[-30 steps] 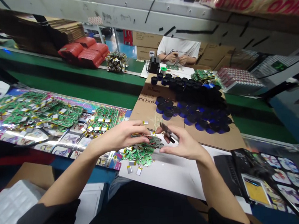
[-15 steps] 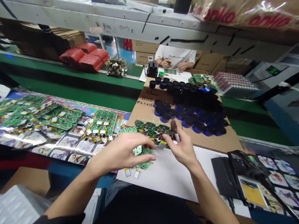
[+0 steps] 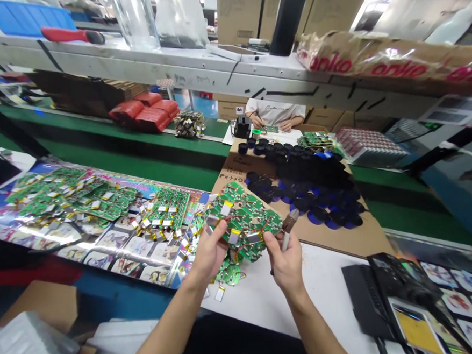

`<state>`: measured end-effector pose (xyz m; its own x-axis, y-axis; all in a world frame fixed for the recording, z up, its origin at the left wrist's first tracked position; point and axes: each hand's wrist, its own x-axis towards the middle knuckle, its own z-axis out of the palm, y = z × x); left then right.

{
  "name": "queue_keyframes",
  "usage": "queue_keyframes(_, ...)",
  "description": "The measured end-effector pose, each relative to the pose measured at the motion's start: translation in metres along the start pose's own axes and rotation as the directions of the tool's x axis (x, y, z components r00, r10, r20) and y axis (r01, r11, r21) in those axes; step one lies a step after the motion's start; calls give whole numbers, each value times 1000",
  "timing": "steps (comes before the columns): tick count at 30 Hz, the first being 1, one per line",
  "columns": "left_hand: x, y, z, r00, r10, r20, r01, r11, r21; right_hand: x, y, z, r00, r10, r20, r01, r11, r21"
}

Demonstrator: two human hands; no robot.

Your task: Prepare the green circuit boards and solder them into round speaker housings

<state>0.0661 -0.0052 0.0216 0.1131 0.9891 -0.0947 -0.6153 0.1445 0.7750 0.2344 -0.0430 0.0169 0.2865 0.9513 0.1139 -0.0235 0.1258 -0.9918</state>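
Observation:
A green circuit board panel point(image 3: 244, 217) with small silver batteries on red wires is held up, tilted, between my two hands. My left hand point(image 3: 209, 254) pinches its left edge, thumb on top. With its thumb, my right hand point(image 3: 287, 265) grips the right edge, and it also holds a pair of pliers point(image 3: 290, 223), jaws pointing up and away. Under the panel, more green boards point(image 3: 230, 274) lie on the white work surface point(image 3: 264, 299). A loose battery point(image 3: 220, 293) rests nearer me. My fingers beneath the panel are hidden.
Stacked green boards with batteries point(image 3: 163, 209) cover the bench at left. Ahead, black and blue round parts point(image 3: 301, 183) stand on a cardboard sheet point(image 3: 369, 238). A black device point(image 3: 359, 292) sits at right. Overhead runs a shelf point(image 3: 196, 74). Across the bench, a person point(image 3: 275, 112) handles a board.
The circuit board panel has been lifted off the surface. My left hand, empty before, now grips its left edge. My right hand still holds the pliers. The view has tipped upward.

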Motion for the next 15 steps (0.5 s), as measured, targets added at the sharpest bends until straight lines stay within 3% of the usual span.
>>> queue_keyframes(2,7,14,-1,998,40,-38,-38,999,39,-1,-1,-13,996,4,90,-7,1000,30)
queue_keyframes(5,15,33,-20,998,60,8,-60,962,265,1,-11,-36,980,47,195,-42,999,-30)
queue_keyframes(8,15,44,-35,994,34,107,-91,806,585,6,-25,-50,936,65,345,20,971,-239)
queue_keyframes(10,11,50,-35,989,3,151,-114,669,734,7,-33,-53,907,88,412,78,926,-369)
queue_keyframes(12,6,54,-30,984,-29,177,-129,571,810,7,-38,-52,893,116,436,106,885,-453)
queue_keyframes(15,1,59,-21,979,-60,197,-139,514,846,6,-41,-50,885,138,445,124,851,-510)
